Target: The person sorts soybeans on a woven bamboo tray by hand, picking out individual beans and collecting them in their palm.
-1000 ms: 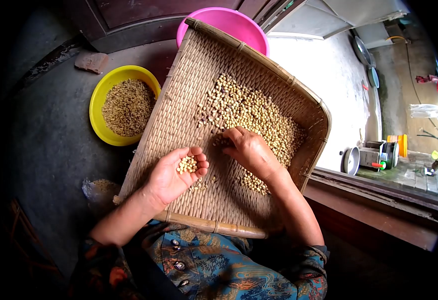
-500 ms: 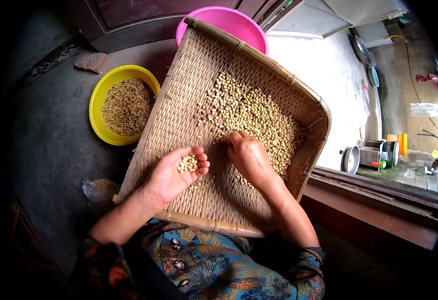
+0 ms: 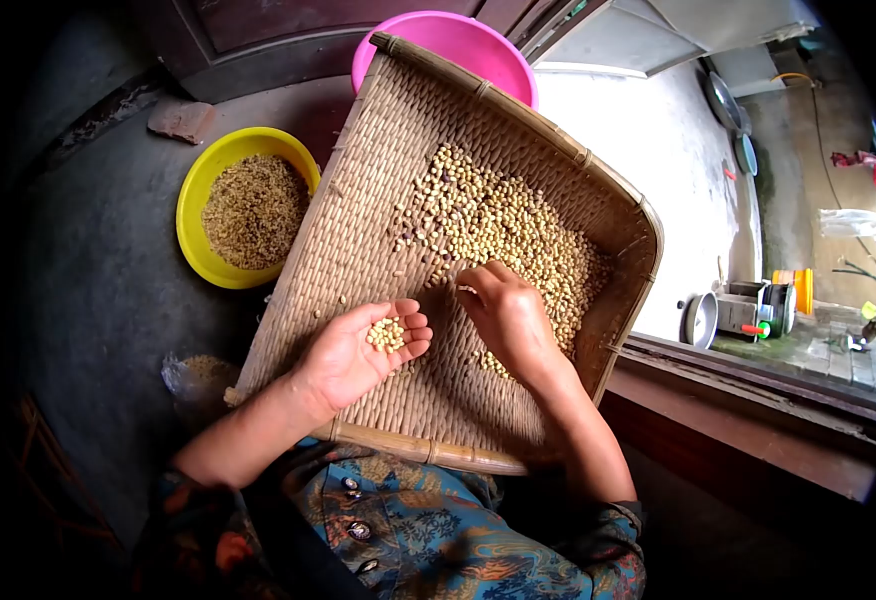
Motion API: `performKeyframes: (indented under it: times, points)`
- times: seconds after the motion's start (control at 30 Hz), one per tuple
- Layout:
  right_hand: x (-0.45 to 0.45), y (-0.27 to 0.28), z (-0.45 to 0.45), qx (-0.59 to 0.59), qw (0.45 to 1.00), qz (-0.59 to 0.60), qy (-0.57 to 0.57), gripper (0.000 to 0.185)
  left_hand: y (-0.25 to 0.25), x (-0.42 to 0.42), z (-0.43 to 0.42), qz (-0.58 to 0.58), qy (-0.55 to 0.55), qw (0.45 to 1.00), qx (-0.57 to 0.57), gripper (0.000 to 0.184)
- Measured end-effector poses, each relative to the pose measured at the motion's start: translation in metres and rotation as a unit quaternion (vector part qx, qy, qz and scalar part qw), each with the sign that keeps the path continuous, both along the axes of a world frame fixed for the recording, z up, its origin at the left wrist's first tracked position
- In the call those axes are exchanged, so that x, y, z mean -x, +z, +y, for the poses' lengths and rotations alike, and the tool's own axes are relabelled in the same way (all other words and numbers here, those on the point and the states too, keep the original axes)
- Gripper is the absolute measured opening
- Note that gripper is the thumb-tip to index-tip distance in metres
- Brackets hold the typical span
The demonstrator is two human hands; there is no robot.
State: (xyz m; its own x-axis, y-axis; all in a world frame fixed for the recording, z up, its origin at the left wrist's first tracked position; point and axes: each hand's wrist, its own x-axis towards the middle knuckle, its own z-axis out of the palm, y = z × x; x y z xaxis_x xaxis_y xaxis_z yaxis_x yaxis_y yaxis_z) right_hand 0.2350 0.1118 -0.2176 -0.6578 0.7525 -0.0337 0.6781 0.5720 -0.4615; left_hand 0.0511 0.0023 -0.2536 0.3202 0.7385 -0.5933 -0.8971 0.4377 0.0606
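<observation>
A woven bamboo winnowing basket (image 3: 333, 235) lies tilted over my lap, with a spread of pale yellow soybeans (image 3: 518, 225) and some darker ones among them. My left hand (image 3: 353, 355) is palm up above the basket's lower left part, its fingers curled round a small heap of soybeans (image 3: 386, 335). To its right, my right hand (image 3: 508, 310) hovers at the near edge of the spread. Its thumb and forefinger are pinched together on what looks like a pale soybean. A few loose soybeans sit on the weave near my left hand.
A yellow basin (image 3: 191, 225) of small brownish grains stands on the floor at left, near a brick (image 3: 181, 120). Behind the basket is a pink basin (image 3: 448, 40). A plastic bag (image 3: 198, 380) lies at lower left. A doorsill (image 3: 758, 390) runs along the right.
My left hand has moved slightly right and opened a little, with the soybeans still in its palm. My right hand has lifted slightly off the spread, fingertips pinched.
</observation>
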Motion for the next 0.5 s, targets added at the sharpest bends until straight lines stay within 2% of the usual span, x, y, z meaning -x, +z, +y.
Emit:
performKeyframes:
  times: [0.1,0.2,0.3,0.4,0.43,0.47,0.5]
  points:
    - [0.010,-0.015,0.002,-0.025,0.995,-0.081,0.042,0.014,-0.001,0.000,-0.001,-0.004,0.005,1.000,-0.007,0.026]
    - [0.014,-0.017,0.002,-0.045,0.992,-0.098,0.059,0.014,-0.004,0.001,-0.002,-0.014,0.008,1.000,-0.012,0.025]
    - [0.018,-0.021,0.001,-0.045,0.989,-0.138,0.038,0.012,-0.004,0.003,0.000,-0.006,0.008,1.000,-0.002,0.024]
    - [0.015,-0.018,0.006,0.043,0.998,-0.056,-0.001,0.009,-0.003,0.004,0.000,-0.008,0.005,1.000,-0.009,0.024]
    - [0.013,-0.012,0.010,0.164,0.985,0.036,-0.038,0.004,-0.003,0.005,0.000,-0.008,0.009,1.000,-0.005,0.024]
    - [0.010,-0.002,0.012,0.334,0.928,0.135,-0.095,0.004,-0.004,0.005,0.000,-0.009,0.012,1.000,-0.001,0.024]
    - [0.006,0.007,0.014,0.489,0.829,0.227,-0.148,0.006,-0.004,0.005,0.000,-0.010,0.015,1.000,0.003,0.023]
